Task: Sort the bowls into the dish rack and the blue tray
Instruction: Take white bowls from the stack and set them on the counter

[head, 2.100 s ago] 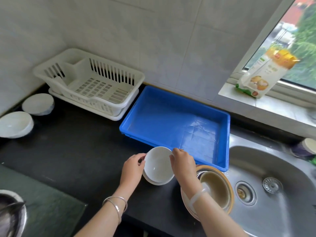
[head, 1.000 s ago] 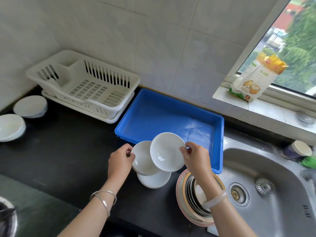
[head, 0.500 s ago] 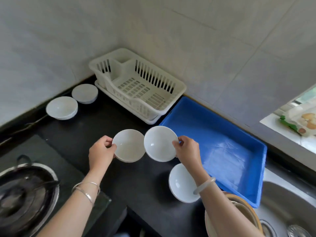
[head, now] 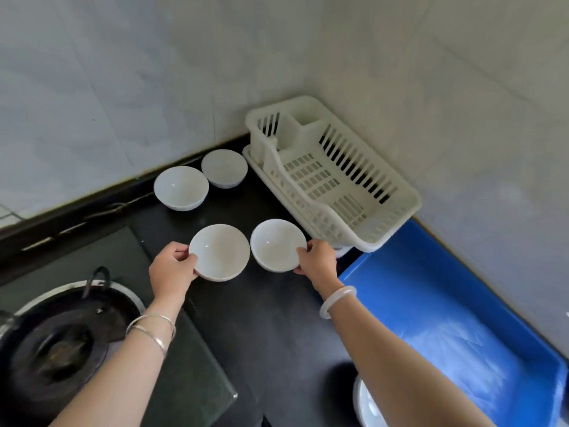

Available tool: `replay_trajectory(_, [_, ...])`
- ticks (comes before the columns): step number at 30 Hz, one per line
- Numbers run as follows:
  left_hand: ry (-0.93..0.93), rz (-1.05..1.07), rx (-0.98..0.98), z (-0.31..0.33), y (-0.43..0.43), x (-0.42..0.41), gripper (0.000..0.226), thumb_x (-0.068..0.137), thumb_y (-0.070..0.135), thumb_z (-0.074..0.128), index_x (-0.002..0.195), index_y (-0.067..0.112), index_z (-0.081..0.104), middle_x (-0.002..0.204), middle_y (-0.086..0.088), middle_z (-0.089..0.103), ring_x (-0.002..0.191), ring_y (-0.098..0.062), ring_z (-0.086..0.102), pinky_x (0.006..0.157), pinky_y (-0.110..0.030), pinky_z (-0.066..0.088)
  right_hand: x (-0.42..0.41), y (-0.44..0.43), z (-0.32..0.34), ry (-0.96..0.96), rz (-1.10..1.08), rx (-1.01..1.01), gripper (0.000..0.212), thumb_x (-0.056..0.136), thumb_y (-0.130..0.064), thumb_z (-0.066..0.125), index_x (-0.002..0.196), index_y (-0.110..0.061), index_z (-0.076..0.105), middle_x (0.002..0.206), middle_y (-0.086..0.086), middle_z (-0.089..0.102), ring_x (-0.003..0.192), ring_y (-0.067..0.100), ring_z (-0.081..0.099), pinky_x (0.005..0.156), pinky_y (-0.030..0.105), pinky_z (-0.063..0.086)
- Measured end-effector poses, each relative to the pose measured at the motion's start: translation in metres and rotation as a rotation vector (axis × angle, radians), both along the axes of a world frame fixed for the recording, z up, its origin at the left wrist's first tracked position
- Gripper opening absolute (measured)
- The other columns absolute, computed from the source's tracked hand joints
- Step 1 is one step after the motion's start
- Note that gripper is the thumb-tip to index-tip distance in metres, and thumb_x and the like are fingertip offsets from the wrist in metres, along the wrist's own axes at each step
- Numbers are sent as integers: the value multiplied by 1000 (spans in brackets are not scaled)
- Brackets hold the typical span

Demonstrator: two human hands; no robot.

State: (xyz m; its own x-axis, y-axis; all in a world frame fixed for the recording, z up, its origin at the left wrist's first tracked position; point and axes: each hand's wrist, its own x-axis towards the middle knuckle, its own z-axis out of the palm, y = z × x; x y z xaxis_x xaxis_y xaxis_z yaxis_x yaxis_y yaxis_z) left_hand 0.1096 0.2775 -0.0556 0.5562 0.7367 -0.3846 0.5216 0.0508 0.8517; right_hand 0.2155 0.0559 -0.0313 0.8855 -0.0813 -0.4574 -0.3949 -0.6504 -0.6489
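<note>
My left hand (head: 171, 272) grips the rim of a white bowl (head: 220, 252) just above the black counter. Beside it, my right hand (head: 318, 261) holds a second white bowl (head: 277, 245) by its right edge. Both bowls face up, side by side, in front of the white dish rack (head: 335, 183). The blue tray (head: 455, 318) lies to the right and holds nothing. Two more white bowls, one upright (head: 181, 188) and one upside down (head: 224, 168), sit near the wall left of the rack. Another white bowl (head: 366, 408) peeks out under my right forearm.
A black wok (head: 58, 337) rests on the stove burner at the lower left, on a glass hob (head: 184, 359). Tiled walls meet in the corner behind the rack. The black counter (head: 271, 322) stretches between my arms.
My view has swung left, and both hands have carried their bowls left, away from the tray to the front of the rack. The sink has left the view.
</note>
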Motion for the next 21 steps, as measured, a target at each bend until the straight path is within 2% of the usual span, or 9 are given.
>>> replay_trajectory(4, [4,94,-29,-8,19,13,14,81,0,58,90,11,60,89,-8,63,70,-18,59,67,-32,56,23,32,-16,40,-64,58,7,91,-9,51,84,-11,53,97,11,60,61,16,61,62,35,61])
replay_trajectory(8, [-26,162,-90,-13,30,26,14,81,-1,59,90,10,59,91,-8,63,71,-17,59,66,-30,55,41,54,-27,70,-116,116,7,91,-7,50,97,-9,53,113,13,57,65,16,59,60,31,59])
replay_trajectory(13, [-59,186,-145,-17,35,36,13,82,-2,60,89,9,58,92,-10,62,85,-26,61,68,-31,55,52,68,-36,96,-155,149,7,91,-4,50,88,-11,50,109,12,54,67,16,56,64,34,60])
replay_trajectory(16, [-59,192,-159,-18,36,39,14,82,-2,61,89,9,59,94,-10,62,89,-27,61,70,-33,56,57,72,-40,116,-178,173,6,91,-5,52,92,-10,50,105,9,51,67,14,54,64,34,60])
replay_trajectory(21, [-68,204,-209,-21,36,38,15,83,0,61,94,11,58,102,-11,62,97,-29,61,72,-35,56,56,75,-40,122,-192,241,9,90,-6,53,97,-11,50,110,10,52,86,22,58,62,31,60])
